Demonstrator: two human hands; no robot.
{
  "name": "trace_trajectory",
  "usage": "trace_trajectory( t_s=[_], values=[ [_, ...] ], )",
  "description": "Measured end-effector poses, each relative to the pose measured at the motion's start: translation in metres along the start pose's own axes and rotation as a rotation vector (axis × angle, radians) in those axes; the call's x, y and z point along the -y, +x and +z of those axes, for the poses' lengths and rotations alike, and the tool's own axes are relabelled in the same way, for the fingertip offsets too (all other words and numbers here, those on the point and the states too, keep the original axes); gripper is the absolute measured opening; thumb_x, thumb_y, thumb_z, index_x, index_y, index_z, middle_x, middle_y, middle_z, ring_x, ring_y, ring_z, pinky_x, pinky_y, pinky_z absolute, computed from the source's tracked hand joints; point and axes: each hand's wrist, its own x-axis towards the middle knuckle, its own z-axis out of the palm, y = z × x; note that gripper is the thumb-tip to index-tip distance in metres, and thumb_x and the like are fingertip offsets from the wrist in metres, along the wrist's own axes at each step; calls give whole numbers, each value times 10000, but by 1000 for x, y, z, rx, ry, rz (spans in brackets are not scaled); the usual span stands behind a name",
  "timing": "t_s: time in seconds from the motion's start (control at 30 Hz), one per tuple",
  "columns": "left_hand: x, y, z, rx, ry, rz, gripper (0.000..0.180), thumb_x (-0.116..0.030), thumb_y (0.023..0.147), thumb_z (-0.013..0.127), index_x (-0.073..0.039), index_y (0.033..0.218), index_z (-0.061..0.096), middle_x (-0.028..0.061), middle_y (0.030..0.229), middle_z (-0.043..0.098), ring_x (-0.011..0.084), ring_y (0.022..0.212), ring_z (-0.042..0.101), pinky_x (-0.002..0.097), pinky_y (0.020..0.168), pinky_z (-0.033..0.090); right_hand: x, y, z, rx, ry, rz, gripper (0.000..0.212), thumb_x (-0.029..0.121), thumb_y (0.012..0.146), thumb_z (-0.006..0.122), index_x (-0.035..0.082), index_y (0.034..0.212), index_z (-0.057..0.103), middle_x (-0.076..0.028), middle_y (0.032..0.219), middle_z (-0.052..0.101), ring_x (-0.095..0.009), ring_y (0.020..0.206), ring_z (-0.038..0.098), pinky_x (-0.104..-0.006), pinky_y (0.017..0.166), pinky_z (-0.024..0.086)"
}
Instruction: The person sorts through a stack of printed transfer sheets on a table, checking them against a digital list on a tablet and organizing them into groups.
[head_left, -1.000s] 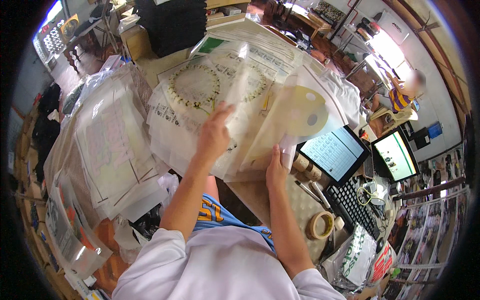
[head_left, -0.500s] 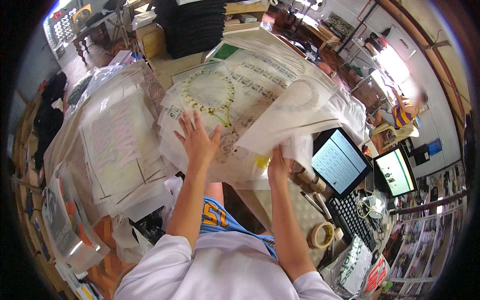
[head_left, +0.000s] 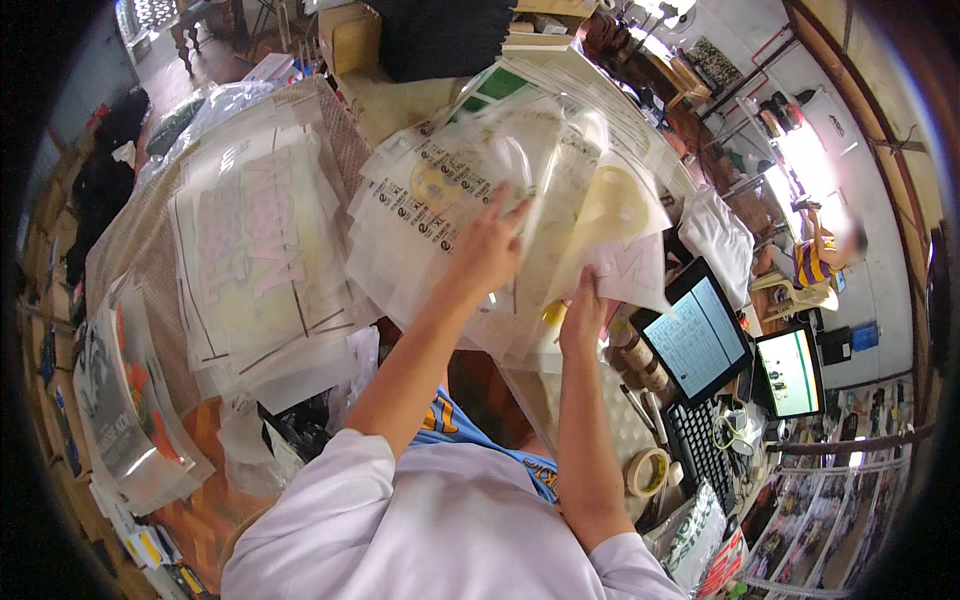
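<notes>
A pile of translucent printed film sheets (head_left: pixel 410 250) lies in front of me, its top sheet carrying rows of small black print and a round yellowish mark. My left hand (head_left: pixel 488 248) rests on or just over the pile, fingers apart, beside a lifted sheet. My right hand (head_left: pixel 583 315) pinches the near edge of several lifted film sheets (head_left: pixel 610 215), which curve up to the right; one has a yellow print. How many sheets it grips cannot be made out. Underneath, a pinkish print shows near my right fingers.
Another stack of films with pink lettering (head_left: pixel 250 230) lies to the left. At right are a tablet-like screen (head_left: pixel 695 325), a second screen (head_left: pixel 788 372), a black keyboard (head_left: pixel 702 440) and a tape roll (head_left: pixel 647 472). Black folded cloth (head_left: pixel 440 40) stands behind. A person (head_left: pixel 825 255) sits far right.
My left hand has moved right and across the pile toward the lifted sheets. The sheet with the flowered ring no longer lies uncovered on top; a sheet with black print rows shows there.
</notes>
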Motion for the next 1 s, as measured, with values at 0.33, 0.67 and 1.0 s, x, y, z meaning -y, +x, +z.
trace_trajectory(
  t_s=[0.33,0.67,1.0],
  values=[
    [-74,20,43,329,-588,377,733,-122,853,578,-104,1515,262,190,1580,174,338,1441,243,396,1145,275,8,-1,-13,8,696,170,532,283,1024,453,-15,1443,318,-113,1455,402,-226,1275,465,-354,1055,398],
    [-7,-1,14,170,-578,103,721,-394,931,570,-11,1480,305,230,1532,281,331,1429,266,415,1155,222,4,-1,-3,-148,270,47,451,120,924,620,-45,1319,479,-109,1258,571,-208,1116,560,-334,920,461],
    [72,-29,-19,-200,483,-144,523,-305,894,615,-80,1358,527,225,1488,358,418,1375,331,517,1115,293,63,9,-32,-386,250,-30,498,87,899,609,-17,1353,433,-147,1258,559,-298,1104,579,-444,889,529]
  ],
)
